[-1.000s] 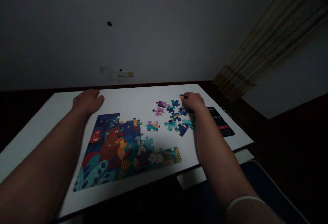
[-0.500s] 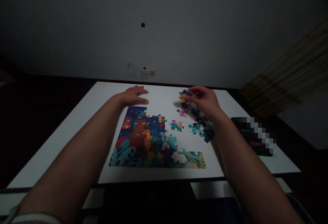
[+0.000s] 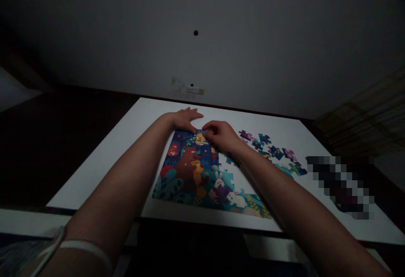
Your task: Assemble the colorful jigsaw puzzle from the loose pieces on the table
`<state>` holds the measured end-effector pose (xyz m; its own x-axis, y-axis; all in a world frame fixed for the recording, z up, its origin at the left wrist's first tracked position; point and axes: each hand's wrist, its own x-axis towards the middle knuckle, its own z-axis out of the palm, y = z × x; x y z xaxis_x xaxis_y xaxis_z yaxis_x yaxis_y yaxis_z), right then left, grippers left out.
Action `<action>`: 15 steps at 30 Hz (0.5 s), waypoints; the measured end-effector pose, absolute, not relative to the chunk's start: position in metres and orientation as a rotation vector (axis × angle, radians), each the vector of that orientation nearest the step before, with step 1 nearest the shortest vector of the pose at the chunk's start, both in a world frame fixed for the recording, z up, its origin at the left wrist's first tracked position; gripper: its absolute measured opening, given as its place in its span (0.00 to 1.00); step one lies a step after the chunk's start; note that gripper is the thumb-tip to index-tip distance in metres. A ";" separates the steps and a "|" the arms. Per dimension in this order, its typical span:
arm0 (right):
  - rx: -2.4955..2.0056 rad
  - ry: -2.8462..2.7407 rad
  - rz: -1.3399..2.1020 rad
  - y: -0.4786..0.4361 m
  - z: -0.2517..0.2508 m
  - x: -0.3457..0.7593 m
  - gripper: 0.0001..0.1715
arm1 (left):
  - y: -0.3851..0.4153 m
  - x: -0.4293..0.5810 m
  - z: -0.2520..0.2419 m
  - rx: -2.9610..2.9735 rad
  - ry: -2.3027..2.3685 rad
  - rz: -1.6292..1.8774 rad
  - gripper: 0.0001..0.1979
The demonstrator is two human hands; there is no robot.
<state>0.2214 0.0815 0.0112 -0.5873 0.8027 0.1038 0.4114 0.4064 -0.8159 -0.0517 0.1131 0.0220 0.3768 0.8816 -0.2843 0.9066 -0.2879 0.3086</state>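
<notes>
A partly joined jigsaw puzzle [image 3: 190, 171] lies flat on the white table, showing a brown bear, white rabbits and plants. At its top edge sits a puzzle piece [image 3: 200, 138] with a yellow round shape on dark blue. My right hand [image 3: 223, 135] pinches that piece at its right side, with thumb and index finger close together. My left hand [image 3: 185, 119] rests beyond the puzzle's upper left edge, fingers spread, its thumb by the piece. My right hand and forearm hide part of the puzzle's right side.
Several loose puzzle pieces [image 3: 276, 152] are scattered right of my right forearm. A dark, pixelated item [image 3: 341, 186] lies at the right of the table [image 3: 104, 158]. Behind the table stands a wall with sockets [image 3: 195, 90].
My right hand has carried the yellow and blue puzzle piece left from the loose pieces to the puzzle's top edge. My left hand stays spread near the upper left corner. The view has shifted.
</notes>
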 end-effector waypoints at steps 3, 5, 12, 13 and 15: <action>-1.002 -2.201 1.063 0.082 0.004 0.222 0.12 | 0.114 -0.053 0.021 2.209 1.533 -0.050 0.60; -0.986 -2.252 1.029 0.080 0.004 0.224 0.12 | 0.115 -0.054 0.019 2.205 1.526 -0.032 0.60; -0.886 -2.463 0.847 0.079 0.020 0.229 0.14 | 0.117 -0.055 0.020 2.199 1.506 -0.043 0.62; -0.850 -2.500 0.816 0.078 0.022 0.230 0.14 | 0.116 -0.054 0.021 2.200 1.510 -0.043 0.62; -0.768 -2.577 0.729 0.077 0.025 0.232 0.12 | 0.115 -0.054 0.021 2.199 1.515 -0.037 0.62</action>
